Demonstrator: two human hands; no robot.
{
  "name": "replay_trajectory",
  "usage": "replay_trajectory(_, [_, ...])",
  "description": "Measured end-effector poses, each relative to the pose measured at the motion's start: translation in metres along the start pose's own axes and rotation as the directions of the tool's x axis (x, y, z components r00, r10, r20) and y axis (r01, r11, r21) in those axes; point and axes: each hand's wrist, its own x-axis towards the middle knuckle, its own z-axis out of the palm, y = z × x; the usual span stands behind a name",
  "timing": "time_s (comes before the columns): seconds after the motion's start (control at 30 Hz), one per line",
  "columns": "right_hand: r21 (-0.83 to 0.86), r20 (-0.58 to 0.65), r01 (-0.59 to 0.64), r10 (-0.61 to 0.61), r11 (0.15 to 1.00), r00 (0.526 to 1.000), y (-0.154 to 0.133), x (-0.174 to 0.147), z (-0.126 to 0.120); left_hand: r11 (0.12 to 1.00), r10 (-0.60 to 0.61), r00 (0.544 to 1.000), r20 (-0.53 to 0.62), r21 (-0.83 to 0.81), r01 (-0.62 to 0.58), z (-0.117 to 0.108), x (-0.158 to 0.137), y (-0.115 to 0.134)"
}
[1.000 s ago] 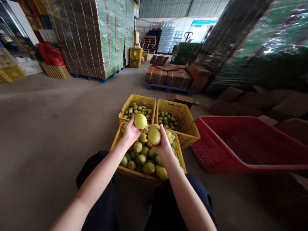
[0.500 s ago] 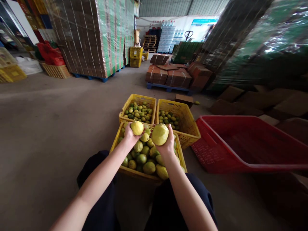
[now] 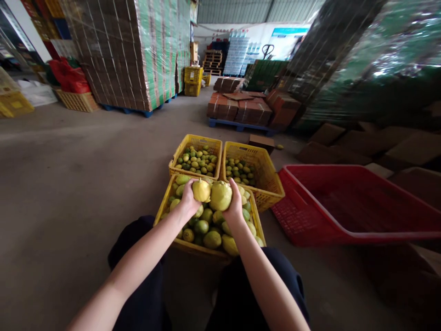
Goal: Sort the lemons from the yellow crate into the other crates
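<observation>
My left hand (image 3: 188,198) is closed around a yellow lemon (image 3: 201,190). A larger, greener lemon (image 3: 221,196) sits in my right hand (image 3: 234,202), its fingers wrapped about the right side. The two fruits are side by side, close together or touching; I cannot tell which. Both are held above the near yellow crate (image 3: 165,208), which is filled with green and yellow lemons (image 3: 212,239). Behind it stand a far left crate (image 3: 171,161) of smaller lemons and a far right crate (image 3: 272,177), partly filled with more.
A large red crate (image 3: 292,225) stands to the right, and a small cardboard box (image 3: 262,142) lies behind the yellow crates. Flattened cartons are stacked on a blue pallet (image 3: 237,125) further back. Tall wrapped stacks (image 3: 113,55) rise on both sides.
My hands have come together, bringing the two lemons from apart to side by side. The left lemon moved right and a little down; the right one moved left.
</observation>
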Motion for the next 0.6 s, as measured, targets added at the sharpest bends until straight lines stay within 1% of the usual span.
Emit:
replay_trajectory(0.07, [0.063, -0.022, -0.154, 0.155, 0.986, 0.988, 0.001, -0.001, 0.001, 1.0, -0.01, 1.0, -0.007, -0.005, 0.01, 0.001, -0.003, 0.002])
replay_trajectory(0.1, [0.083, -0.026, -0.206, 0.209, 0.975, 0.978, 0.002, -0.002, 0.002, 1.0, -0.004, 1.0, -0.009, -0.01, 0.004, 0.002, -0.004, 0.003])
replay_trajectory(0.13, [0.096, -0.025, -0.23, 0.234, 0.968, 0.972, 0.004, -0.003, 0.003, 1.0, 0.007, 1.0, -0.016, -0.015, -0.007, 0.002, -0.005, 0.004])
replay_trajectory(0.27, [0.159, -0.05, -0.224, 0.234, 0.962, 0.971, 0.016, -0.005, 0.007, 0.998, 0.062, 0.991, -0.117, -0.015, -0.064, 0.002, -0.004, 0.008])
replay_trajectory(0.33, [0.174, -0.079, -0.25, 0.267, 0.952, 0.961, 0.022, -0.004, 0.007, 0.996, 0.084, 0.984, -0.159, -0.005, -0.086, 0.001, -0.003, 0.009])
replay_trajectory(0.47, [0.199, -0.136, -0.303, 0.333, 0.932, 0.933, 0.024, -0.002, 0.008, 0.995, 0.099, 0.982, -0.164, -0.008, -0.102, 0.002, -0.001, 0.009])
replay_trajectory(0.6, [0.174, -0.253, -0.385, 0.419, 0.906, 0.872, 0.014, -0.003, 0.012, 0.998, 0.057, 0.986, -0.158, 0.028, -0.053, 0.004, 0.003, 0.008])
